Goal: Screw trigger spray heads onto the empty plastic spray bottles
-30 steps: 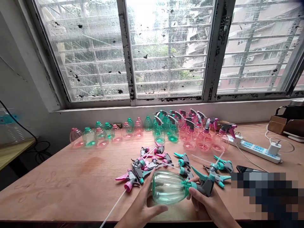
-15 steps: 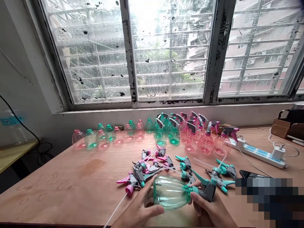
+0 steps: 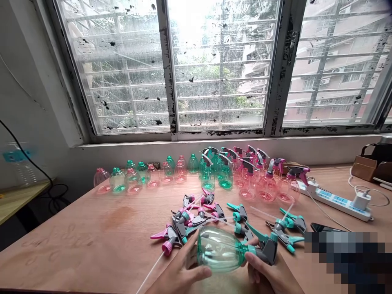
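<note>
A clear green spray bottle [image 3: 219,249] lies sideways in the air above the near table edge. My left hand [image 3: 186,265] is wrapped round its base. At the neck, my right hand [image 3: 263,267] grips the teal collar of the grey-and-teal spray head [image 3: 269,249], which sits on the bottle's mouth. Thumb and fingers of the right hand press on the collar. Just beyond the hands lie loose pink-and-grey spray heads [image 3: 170,241] and teal-and-grey spray heads [image 3: 284,234], some with white tubes.
Several bottles without heads [image 3: 133,181] stand at the back left. Several green and pink bottles with spray heads [image 3: 247,183] stand at the back centre and right. A power strip [image 3: 339,200], a dark phone [image 3: 324,227] and a brown box [image 3: 364,165] lie to the right.
The fingers of my right hand have shifted slightly round the collar. The bottle and my left hand stay nearly in place; the view has moved a little.
</note>
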